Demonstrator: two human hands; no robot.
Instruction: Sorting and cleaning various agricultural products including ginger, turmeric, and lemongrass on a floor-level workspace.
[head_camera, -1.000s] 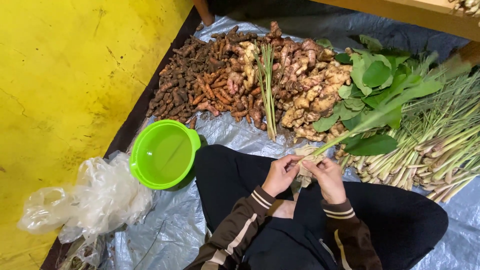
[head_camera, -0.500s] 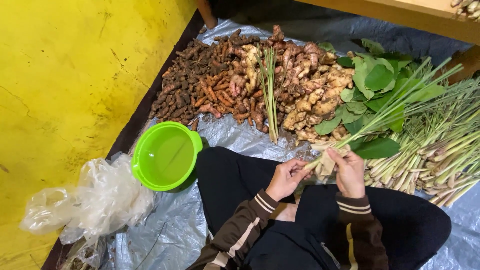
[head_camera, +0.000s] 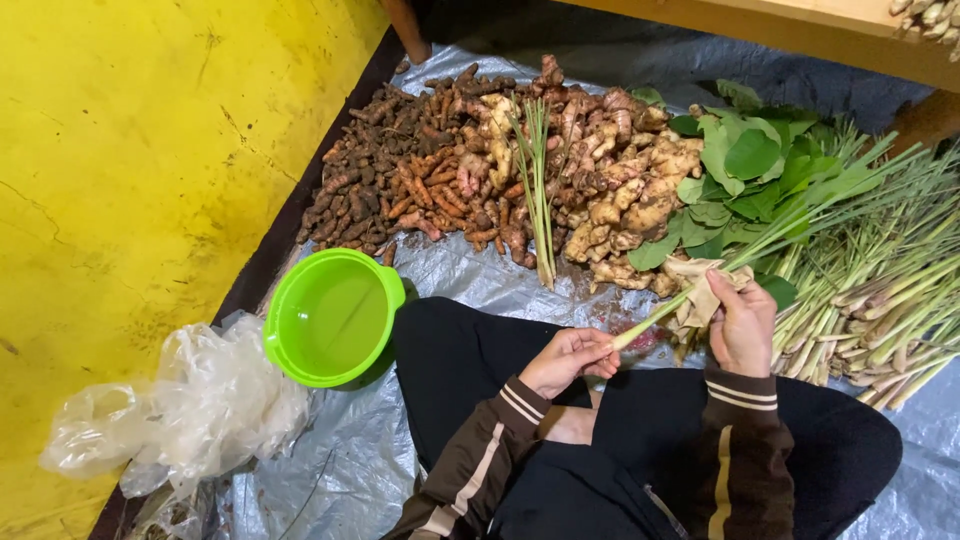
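L hand (head_camera: 566, 358) fingers pinch lemongrass stalk (head_camera: 760, 252) base; R hand (head_camera: 742, 325) fingers grip its dry husk (head_camera: 697, 290).

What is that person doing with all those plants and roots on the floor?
A person sits on a grey plastic sheet holding one lemongrass stalk. The left hand pinches its pale bottom end, while the right hand grips dry, papery husk higher up. A pile of lemongrass lies to the right, green leaves and heaps of ginger and turmeric roots lie in front, and an empty green bowl sits to the left.
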